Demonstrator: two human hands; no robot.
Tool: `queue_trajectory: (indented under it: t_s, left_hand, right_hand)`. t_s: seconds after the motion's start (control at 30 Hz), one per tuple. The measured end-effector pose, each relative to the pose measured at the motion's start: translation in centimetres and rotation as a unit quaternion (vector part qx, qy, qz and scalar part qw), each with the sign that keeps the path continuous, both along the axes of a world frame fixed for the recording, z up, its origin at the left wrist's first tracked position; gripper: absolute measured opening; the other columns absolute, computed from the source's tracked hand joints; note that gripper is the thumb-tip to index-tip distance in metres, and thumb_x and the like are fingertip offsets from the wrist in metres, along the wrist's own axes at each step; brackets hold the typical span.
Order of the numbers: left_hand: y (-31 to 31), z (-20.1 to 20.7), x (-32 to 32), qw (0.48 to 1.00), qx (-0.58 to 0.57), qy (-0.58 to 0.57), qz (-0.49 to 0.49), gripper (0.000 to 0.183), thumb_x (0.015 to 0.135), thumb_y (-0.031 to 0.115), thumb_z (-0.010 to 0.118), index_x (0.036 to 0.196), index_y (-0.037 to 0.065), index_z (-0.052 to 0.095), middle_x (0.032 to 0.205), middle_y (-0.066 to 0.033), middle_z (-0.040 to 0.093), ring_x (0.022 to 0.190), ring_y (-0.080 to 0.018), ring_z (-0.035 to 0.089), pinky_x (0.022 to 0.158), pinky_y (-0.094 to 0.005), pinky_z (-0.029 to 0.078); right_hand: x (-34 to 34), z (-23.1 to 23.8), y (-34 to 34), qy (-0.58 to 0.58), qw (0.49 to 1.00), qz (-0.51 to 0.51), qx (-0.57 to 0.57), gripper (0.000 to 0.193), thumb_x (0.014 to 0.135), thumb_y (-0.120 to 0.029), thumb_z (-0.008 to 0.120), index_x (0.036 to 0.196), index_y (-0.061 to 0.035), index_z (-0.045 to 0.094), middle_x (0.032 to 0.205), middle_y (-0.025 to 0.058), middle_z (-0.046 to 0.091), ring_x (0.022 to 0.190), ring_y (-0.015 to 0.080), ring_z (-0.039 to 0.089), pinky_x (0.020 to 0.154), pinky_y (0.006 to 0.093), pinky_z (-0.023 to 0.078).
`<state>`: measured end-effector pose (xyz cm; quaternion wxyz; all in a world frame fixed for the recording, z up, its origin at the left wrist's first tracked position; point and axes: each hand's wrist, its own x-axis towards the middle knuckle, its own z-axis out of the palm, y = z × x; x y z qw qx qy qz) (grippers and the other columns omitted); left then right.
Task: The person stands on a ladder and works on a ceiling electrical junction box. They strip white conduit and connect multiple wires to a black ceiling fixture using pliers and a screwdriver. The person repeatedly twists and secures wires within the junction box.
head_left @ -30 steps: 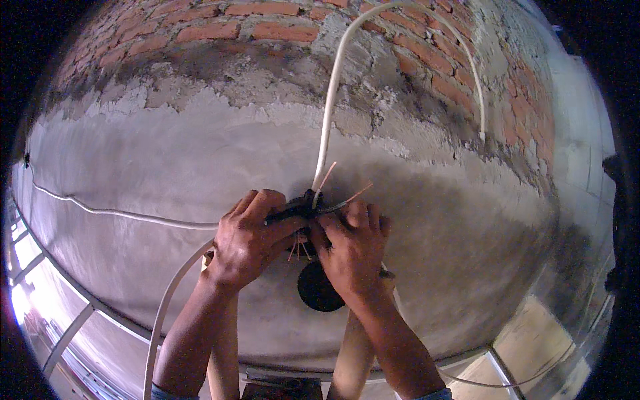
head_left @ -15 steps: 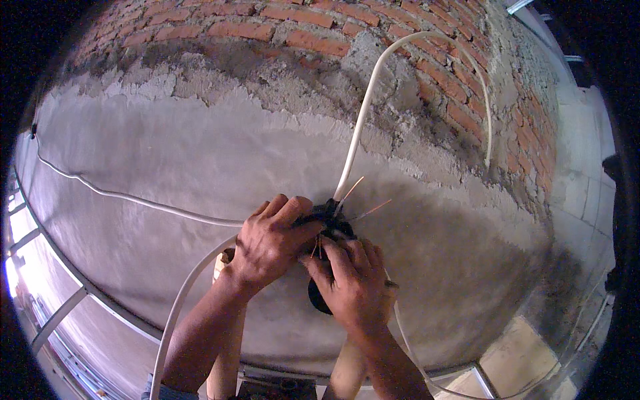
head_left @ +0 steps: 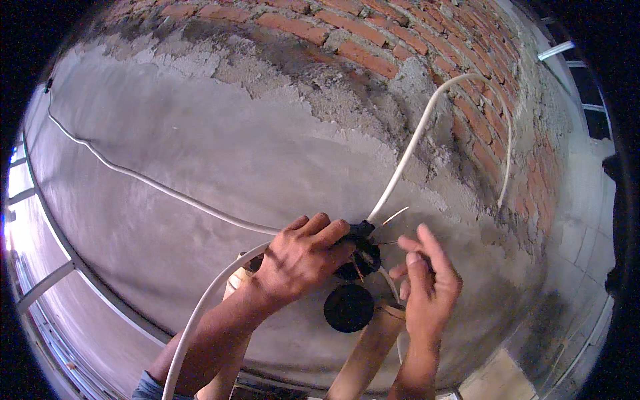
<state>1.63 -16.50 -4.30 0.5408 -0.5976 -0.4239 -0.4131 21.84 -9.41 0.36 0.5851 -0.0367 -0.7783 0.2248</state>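
My left hand is closed round the left side of a round black junction box against the grey plastered wall. Thin stripped wires stick out of the box; one pale wire points up to the right. My right hand is raised just right of the box, its fingers apart with nothing visible in them. Below the box shows a round black lid. A thick white cable enters the box from above, and another white cable comes in from the left.
The white cable loops over a rough brick wall at the upper right. Another white cable curves down past my left forearm. A pale wooden post stands below the lid. Metal framing runs along the lower left.
My right hand has come off the box and wires and moved right, its fingers opening. My left hand stays on the box. The view has turned, and the round lid is now uncovered.
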Motion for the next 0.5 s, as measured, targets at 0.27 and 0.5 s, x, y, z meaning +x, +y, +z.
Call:
queue_trajectory:
  t_s: [0.27,0.5]
  left_hand:
    - [0.0,-0.3,-0.3,1.0,-0.013,0.005,0.001,0.026,0.077,0.023,0.067,0.101,0.014,0.073,0.112,-0.0026,0.057,0.1,-0.021,0.059,0.081,-0.0343,0.054]
    - [0.0,-0.1,-0.3,0.999,-0.038,-0.002,-0.011,0.029,0.078,0.023,0.067,0.103,0.013,0.074,0.114,-0.0028,0.058,0.1,-0.0211,0.059,0.081,-0.0339,0.055]
  right_hand:
    - [-2.1,0.6,-1.1,-0.066,0.997,0.016,0.021,0.046,0.1,-0.004,0.059,0.146,-0.0057,0.054,0.12,0.0152,0.072,0.064,0.01,0.068,0.045,0.0192,0.042]
    - [-1.8,0.2,0.5,-0.065,0.997,0.026,0.013,0.031,0.097,-0.002,0.063,0.128,-0.0008,0.061,0.113,0.0124,0.072,0.061,0.0084,0.063,0.044,0.0192,0.04]
